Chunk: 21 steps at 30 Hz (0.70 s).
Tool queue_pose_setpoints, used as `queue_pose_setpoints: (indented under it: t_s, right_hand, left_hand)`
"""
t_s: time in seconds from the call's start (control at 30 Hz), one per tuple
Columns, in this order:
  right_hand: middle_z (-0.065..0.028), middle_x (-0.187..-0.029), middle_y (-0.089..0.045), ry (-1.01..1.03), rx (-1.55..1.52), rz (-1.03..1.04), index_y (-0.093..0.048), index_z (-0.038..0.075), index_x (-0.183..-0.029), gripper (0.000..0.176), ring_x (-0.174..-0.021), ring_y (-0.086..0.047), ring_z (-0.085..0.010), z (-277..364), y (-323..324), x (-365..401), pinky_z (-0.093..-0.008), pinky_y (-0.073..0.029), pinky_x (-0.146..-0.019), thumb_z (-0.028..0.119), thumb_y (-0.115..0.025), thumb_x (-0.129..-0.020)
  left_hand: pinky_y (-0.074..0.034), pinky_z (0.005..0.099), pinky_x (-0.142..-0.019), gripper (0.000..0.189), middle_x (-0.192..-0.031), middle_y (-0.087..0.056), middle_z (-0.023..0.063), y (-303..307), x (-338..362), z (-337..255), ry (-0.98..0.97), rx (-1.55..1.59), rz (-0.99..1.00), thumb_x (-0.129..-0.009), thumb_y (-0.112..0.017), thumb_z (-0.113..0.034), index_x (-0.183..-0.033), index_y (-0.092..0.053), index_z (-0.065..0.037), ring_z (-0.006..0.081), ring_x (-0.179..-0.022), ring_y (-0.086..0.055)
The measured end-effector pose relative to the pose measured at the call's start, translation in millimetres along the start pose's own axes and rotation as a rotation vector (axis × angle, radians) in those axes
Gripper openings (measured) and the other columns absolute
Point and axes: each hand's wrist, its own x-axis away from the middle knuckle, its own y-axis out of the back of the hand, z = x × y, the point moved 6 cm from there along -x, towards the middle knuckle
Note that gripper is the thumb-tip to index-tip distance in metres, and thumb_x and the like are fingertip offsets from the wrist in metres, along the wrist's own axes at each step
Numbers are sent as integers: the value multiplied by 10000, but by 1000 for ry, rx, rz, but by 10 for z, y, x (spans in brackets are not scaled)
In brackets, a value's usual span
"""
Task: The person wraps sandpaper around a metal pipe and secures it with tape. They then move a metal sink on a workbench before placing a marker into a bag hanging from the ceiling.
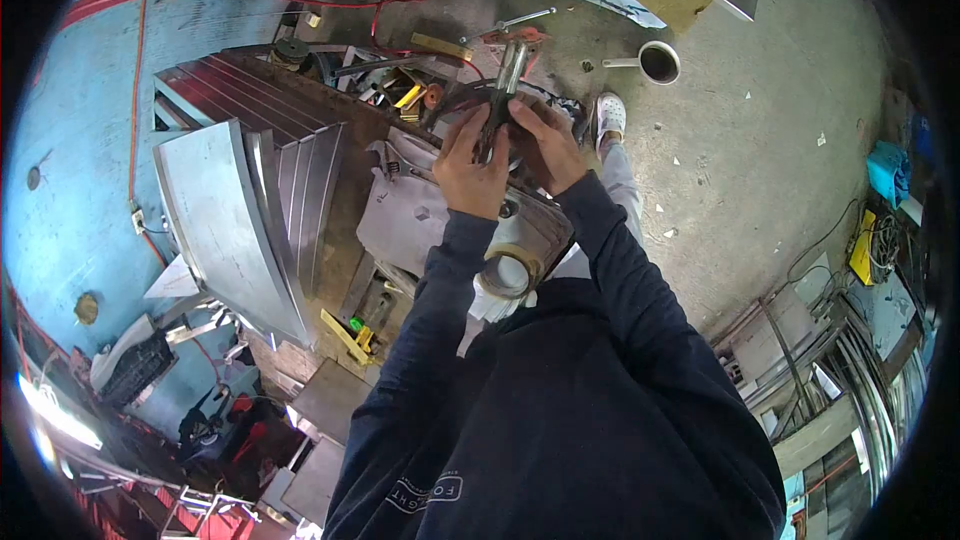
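Note:
Both of my hands hold a shiny metal tube [513,66], upright in the view, its far end bright and its near part dark. My left hand [470,165] wraps its fingers along the dark part from the left. On the other side my right hand [550,145] grips it, thumb pressed near the middle; some of its fingers are hidden behind. Under the hands lies a workbench with a pale sheet [405,225] on it. A roll of tape [508,273] rests at the bench edge, close to my body.
Stacked bent metal sheets [225,210] stand on the left. Hand tools and a yellow tool [348,338] lie along the bench. A round container with a handle [658,62] sits on the concrete floor, near a white shoe [610,115]. Long metal strips [880,390] fill the lower right.

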Motion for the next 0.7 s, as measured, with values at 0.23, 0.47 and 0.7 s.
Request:
queue_pose_setpoints:
  t_s: [0.23, 0.47, 0.7]
  right_hand:
    - [-67, -1041, -665, 86, 284, -54, -596, -9, -1128, 329, -935, -621, -121, 38, 9, -37, -278, -508, -808, 170, -720, -881]
    - [-116, -1047, -670, 289, 554, -196, -567, -65, -1128, 383, -926, -639, -131, 215, -99, 136, -268, -515, -817, 143, -738, -856]
    - [-115, -1026, -684, 264, 548, -188, -543, -77, -1161, 406, -923, -638, -129, 274, -155, 193, -263, -511, -836, 141, -721, -867]
  left_hand:
    - [-555, 333, -734, 370, -1075, -679, 143, -20, 0, -36, -134, -53, -12, -770, -701, -24, -1136, -656, -48, 271, -911, -695]
    - [-522, 251, -705, 284, -994, -702, 83, 1, 33, 10, 59, 117, 30, -821, -696, -17, -1104, -671, -22, 126, -833, -673]
    - [-553, 285, -724, 131, -984, -704, 121, -39, -20, 152, 311, 290, 67, -871, -663, -24, -993, -672, 24, 160, -872, -689]
